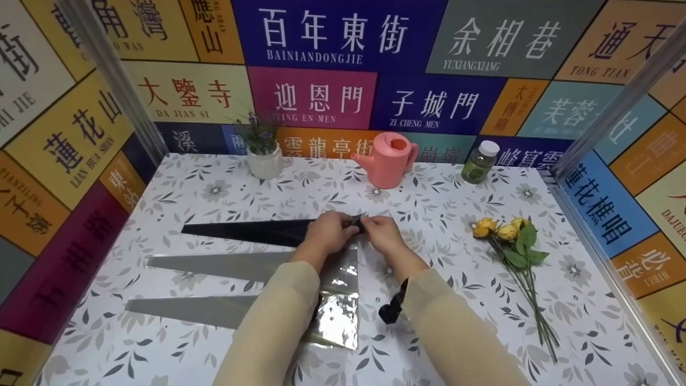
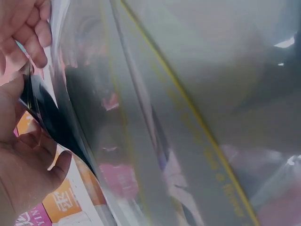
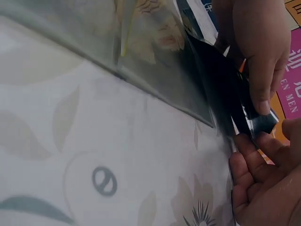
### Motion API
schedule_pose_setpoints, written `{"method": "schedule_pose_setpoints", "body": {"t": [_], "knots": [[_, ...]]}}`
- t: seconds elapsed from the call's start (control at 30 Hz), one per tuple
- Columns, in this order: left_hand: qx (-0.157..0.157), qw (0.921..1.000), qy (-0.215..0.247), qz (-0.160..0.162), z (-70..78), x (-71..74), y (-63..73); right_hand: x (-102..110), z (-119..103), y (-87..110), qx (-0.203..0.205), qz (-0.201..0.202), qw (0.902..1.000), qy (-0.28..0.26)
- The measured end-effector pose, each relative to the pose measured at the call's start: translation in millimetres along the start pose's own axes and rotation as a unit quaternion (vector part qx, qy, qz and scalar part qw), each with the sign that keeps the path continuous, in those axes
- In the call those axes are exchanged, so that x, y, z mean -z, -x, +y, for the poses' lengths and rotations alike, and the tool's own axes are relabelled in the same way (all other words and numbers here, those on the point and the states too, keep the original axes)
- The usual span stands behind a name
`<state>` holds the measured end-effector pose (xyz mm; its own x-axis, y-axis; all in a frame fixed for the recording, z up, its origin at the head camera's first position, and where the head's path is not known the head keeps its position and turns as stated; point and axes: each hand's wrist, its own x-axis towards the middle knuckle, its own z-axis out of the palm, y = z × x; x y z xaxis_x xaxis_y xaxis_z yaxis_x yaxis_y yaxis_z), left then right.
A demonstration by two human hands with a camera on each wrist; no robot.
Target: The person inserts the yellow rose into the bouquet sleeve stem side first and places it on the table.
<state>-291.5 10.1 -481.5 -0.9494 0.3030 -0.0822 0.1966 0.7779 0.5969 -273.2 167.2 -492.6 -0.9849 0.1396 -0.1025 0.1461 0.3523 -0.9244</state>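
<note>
Left hand (image 1: 328, 232) and right hand (image 1: 385, 234) both pinch the black wrap (image 1: 257, 230) at its right end, mid-table (image 1: 434, 214). A light, even hold should suit thin film best, sparing it creases. Two grey wraps (image 1: 214, 265) lie just nearer, partly hidden by the left arm (image 1: 273, 321), and could snag on it. Roses (image 1: 507, 231) lie well apart at right; plant (image 1: 265, 162), can (image 1: 387, 165) and jar (image 1: 478, 162) stand beyond, clear of the work.

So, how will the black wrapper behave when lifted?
The black wrapper probably flexes easily: it curves in the left wrist view. Its glossy highlights suggest it may be slippery. It looks thin, so it is likely light for its size.
</note>
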Motion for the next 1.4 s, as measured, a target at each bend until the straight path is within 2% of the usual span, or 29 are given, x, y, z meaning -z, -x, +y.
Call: {"method": "schedule_pose_setpoints", "body": {"t": [0.13,0.27,0.53,0.8,1.03,1.23,1.4], "knots": [[-0.015,0.9997,-0.017,0.006,3.4,-2.6,0.7,-2,1,-0.3,0.013,0.003,0.9999,0.007],[-0.002,0.9998,-0.015,0.014,8.2,-1.1,2.4,0,-1,-0.9,0.021,0.001,0.9997,0.010],[0.019,0.9977,0.052,0.038,16.2,2.6,-0.3,7,-2,0.6,-0.007,0.032,0.9995,0.000],[0.070,0.9914,0.093,0.060,27.0,0.4,-3.8,4,-8,8.5,0.011,0.032,0.9994,-0.008],[0.140,0.9828,0.081,0.089,41.1,2.1,-9.8,5,-13,8.3,0.006,0.034,0.9994,-0.003],[0.160,0.9788,0.082,0.098,47.7,4.2,-11.5,6,-15,9.8,-0.014,0.047,0.9983,-0.030],[0.171,0.9753,0.086,0.110,51.0,8.4,-14.1,5,-15,11.3,-0.004,0.038,0.9986,-0.036]]}}
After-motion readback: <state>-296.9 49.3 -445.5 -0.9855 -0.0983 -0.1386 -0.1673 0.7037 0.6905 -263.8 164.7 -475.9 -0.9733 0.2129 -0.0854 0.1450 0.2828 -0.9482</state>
